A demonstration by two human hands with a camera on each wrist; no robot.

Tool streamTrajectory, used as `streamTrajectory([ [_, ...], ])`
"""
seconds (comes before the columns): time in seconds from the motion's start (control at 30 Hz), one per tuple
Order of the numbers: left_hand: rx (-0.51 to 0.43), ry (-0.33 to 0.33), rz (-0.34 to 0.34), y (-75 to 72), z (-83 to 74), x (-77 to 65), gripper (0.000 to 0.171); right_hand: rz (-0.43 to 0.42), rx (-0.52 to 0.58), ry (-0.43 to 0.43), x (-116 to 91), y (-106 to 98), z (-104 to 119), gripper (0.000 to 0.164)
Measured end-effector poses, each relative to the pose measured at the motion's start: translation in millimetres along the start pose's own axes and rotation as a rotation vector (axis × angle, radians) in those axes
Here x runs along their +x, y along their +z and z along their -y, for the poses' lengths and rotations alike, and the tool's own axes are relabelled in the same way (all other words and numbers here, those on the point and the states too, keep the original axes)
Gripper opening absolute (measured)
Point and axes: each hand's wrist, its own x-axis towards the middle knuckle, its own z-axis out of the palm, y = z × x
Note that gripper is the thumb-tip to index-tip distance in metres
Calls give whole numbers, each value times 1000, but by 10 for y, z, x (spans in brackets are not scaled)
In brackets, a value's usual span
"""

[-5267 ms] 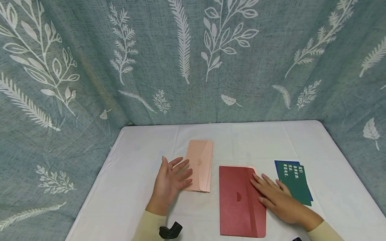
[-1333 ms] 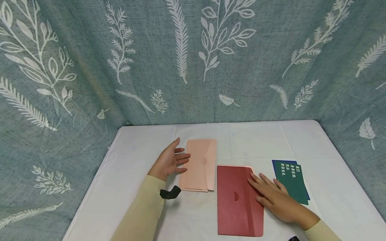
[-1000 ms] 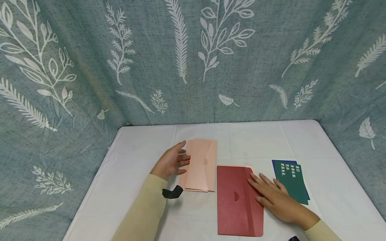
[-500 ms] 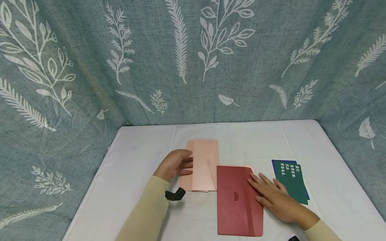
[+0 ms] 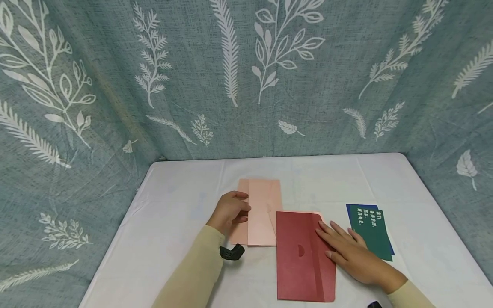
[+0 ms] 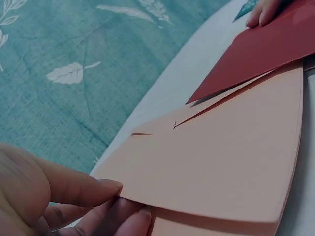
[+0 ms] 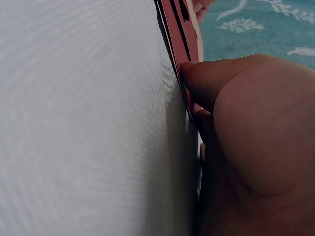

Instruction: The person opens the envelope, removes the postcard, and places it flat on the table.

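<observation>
My left hand (image 5: pixel 230 210) pinches the left edge of the upper pink envelope (image 6: pixel 211 162), thumb on top and fingers under the edge in the left wrist view. A second pink envelope (image 5: pixel 239 235) lies beneath it, showing at the left. The upper one's right side runs under the red envelope (image 5: pixel 296 273), whose corner sits over it. My right hand (image 5: pixel 356 256) rests palm down on the red envelope's right edge, fingers extended. In the right wrist view its thumb (image 7: pixel 206 78) lies along that edge.
Right of the red envelope lies a green card (image 5: pixel 371 235) with white characters, stacked over a blue card (image 5: pixel 351 209). White cloth covers the table (image 5: pixel 185 188). A teal leaf-patterned curtain (image 5: pixel 246 128) stands behind and at both sides.
My left hand has come to the pink envelopes, taken the upper one's left edge and slid it rightward, so more of the lower one shows. The right hand stays in place.
</observation>
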Motion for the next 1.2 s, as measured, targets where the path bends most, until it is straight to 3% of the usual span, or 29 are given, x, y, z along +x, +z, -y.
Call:
streamTrajectory([
  [0.3,-51,-12,40,-1,25,25,52,-13,-12,-10,0,6,10,60],
  [0.53,-26,-10,33,-62,21,26,49,-7,-21,-3,4,-7,6,60],
  [1.2,-30,48,48,-185,5,21,44,-3,-20,5,15,-17,6,61],
])
